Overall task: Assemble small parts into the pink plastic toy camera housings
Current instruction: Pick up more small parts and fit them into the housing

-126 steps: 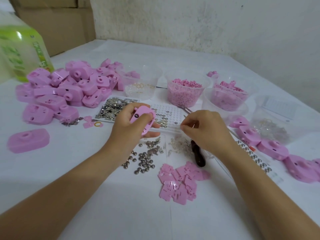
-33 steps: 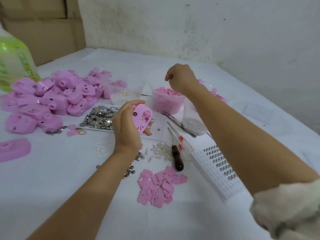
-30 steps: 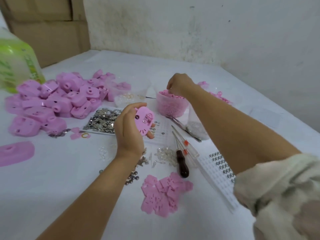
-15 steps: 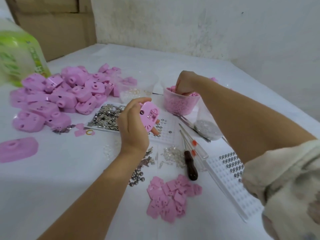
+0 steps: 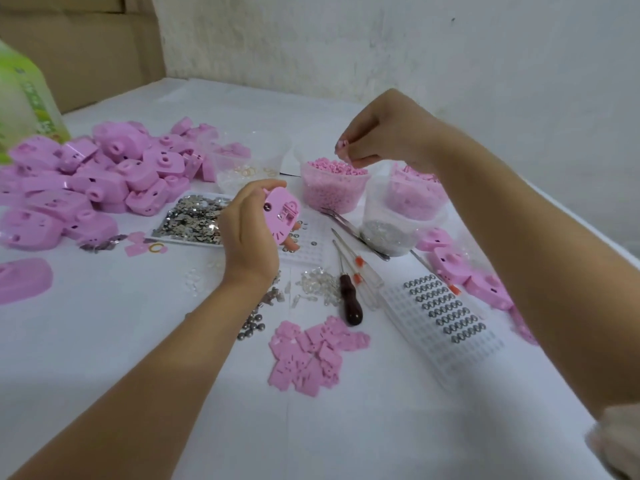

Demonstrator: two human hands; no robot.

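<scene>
My left hand (image 5: 247, 233) grips a pink camera housing (image 5: 282, 213) above the table, its open inner side turned toward me. My right hand (image 5: 384, 131) hovers just above a clear tub of small pink parts (image 5: 334, 185) and pinches one small pink part (image 5: 343, 143) at its fingertips. A big pile of pink housings (image 5: 86, 181) lies at the left. Flat pink plates (image 5: 311, 355) sit in a heap near me, with small metal balls (image 5: 252, 327) beside them.
A tray of silvery metal pieces (image 5: 194, 220), a white grid tray with springs (image 5: 446, 317), screwdrivers (image 5: 349, 299), tweezers (image 5: 349, 226), more tubs (image 5: 412, 199) and housings (image 5: 460, 268) at right. A green bottle (image 5: 20, 98) stands far left; wall behind.
My right hand went from the table centre to the tub of pink parts, dipped in, and has now lifted out pinching a small pink part. The left hand kept holding the housing.
</scene>
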